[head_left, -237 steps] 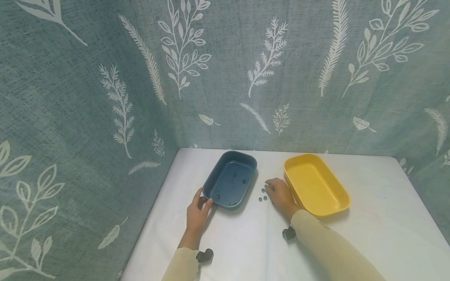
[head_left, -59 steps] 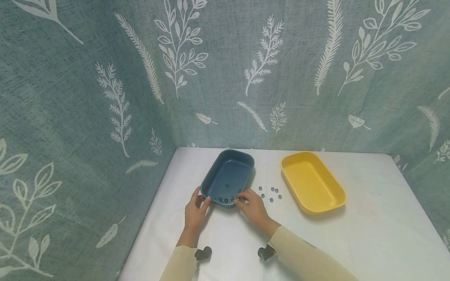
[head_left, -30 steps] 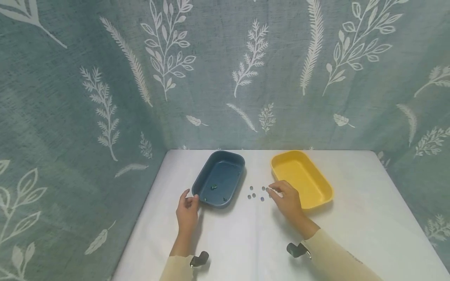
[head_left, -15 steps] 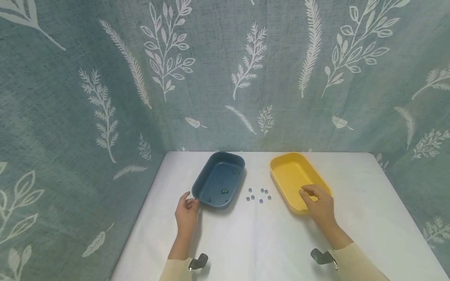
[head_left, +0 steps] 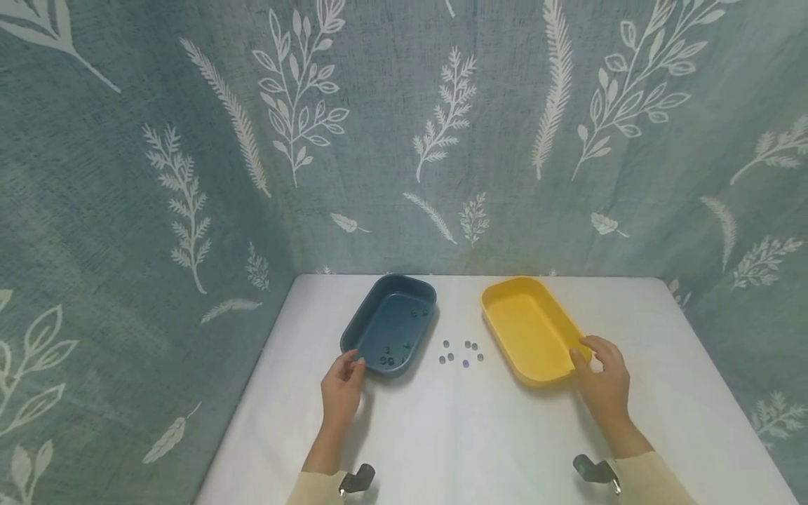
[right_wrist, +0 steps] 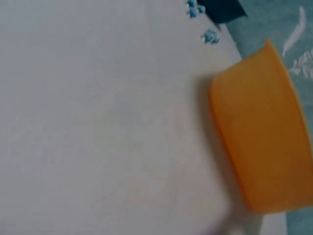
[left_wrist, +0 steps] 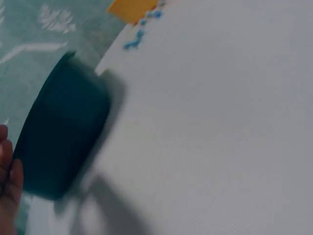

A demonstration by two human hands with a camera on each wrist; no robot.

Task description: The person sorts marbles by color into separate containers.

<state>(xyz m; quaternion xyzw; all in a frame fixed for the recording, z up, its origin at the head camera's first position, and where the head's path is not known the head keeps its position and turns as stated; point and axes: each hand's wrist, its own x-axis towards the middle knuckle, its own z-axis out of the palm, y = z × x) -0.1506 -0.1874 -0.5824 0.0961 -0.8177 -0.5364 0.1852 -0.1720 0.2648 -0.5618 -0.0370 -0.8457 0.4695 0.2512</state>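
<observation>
In the head view, my left hand (head_left: 341,393) holds the blue tray (head_left: 390,319) at its near left corner, thumb and fingers at the rim. The left wrist view shows the thumb (left_wrist: 15,178) against the blue tray (left_wrist: 66,125). Several small dark green beads (head_left: 387,360) lie inside that tray. My right hand (head_left: 604,379) grips the yellow tray (head_left: 530,326) by its near right corner; only the outer wall of this yellow tray (right_wrist: 259,132) shows in the right wrist view, without the hand. Between the trays lie several small bluish glass-like beads (head_left: 466,363).
A white-covered table (head_left: 467,435) bears both trays. Behind it and to the left hangs a green-grey leaf-patterned cloth (head_left: 372,168). Dark camera mounts (head_left: 358,478) sit at the wrists, near the cream sleeves.
My right hand has left the blue tray, passed the loose beads, crossed over the yellow tray and come to its corner. More bluish beads lie on the table; the green ones have shifted.
</observation>
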